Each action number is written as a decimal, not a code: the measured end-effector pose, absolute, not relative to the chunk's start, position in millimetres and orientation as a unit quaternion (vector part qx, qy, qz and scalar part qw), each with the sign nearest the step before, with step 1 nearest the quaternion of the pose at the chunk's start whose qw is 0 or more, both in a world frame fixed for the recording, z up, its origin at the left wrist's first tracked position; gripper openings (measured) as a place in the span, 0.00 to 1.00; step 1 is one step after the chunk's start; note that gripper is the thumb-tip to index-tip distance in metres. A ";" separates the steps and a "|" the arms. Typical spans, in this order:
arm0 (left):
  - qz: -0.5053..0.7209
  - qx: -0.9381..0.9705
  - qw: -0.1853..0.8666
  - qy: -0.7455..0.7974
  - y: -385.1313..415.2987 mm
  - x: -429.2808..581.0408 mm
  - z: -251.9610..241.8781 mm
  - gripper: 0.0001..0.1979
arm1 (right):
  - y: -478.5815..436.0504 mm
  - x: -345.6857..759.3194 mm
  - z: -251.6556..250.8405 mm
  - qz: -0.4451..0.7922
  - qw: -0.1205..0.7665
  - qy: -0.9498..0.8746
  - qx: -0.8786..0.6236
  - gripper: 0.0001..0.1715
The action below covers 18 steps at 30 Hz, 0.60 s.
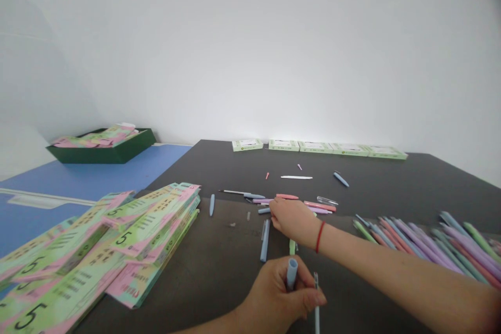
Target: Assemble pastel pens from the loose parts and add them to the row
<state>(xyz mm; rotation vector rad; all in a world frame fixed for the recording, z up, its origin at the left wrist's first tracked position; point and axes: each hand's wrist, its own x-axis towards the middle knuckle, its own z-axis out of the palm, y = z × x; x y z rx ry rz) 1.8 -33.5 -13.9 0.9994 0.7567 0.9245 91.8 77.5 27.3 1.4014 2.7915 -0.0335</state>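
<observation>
My left hand (279, 295) is closed at the bottom of the head view. Its fingers wrap round a light blue pen barrel (291, 271) with its hollow end up. A slim pale piece with a clear tip (317, 308) stands by the thumb, also in the grip. My right hand (291, 216) reaches over a loose group of pen parts, fingers curled down; whatever they pinch is hidden. Around it lie a blue piece (264, 211), a pink piece (287, 197), a coral barrel (320, 206) and a clear piece (327, 201). A blue barrel (265, 241) lies between the hands.
Stacked pen packages (156, 224) cover the left side. Coloured pens (415, 242) lie in rows at right. Several pale green boxes (315, 147) line the back of the black table (188, 276). A green tray (117, 152) of packages stands on the blue surface (164, 154).
</observation>
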 end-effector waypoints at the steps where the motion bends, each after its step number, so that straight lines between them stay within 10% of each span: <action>1: 0.417 0.452 0.710 0.344 -33.4 2.2 -14.4 0.22 | 78.4 92.7 27.3 -0.002 0.011 0.891 0.454 0.08; 18: 0.406 0.463 0.702 0.358 -30.8 1.8 -16.4 0.22 | 101.2 121.2 30.9 0.014 0.024 0.894 0.447 0.07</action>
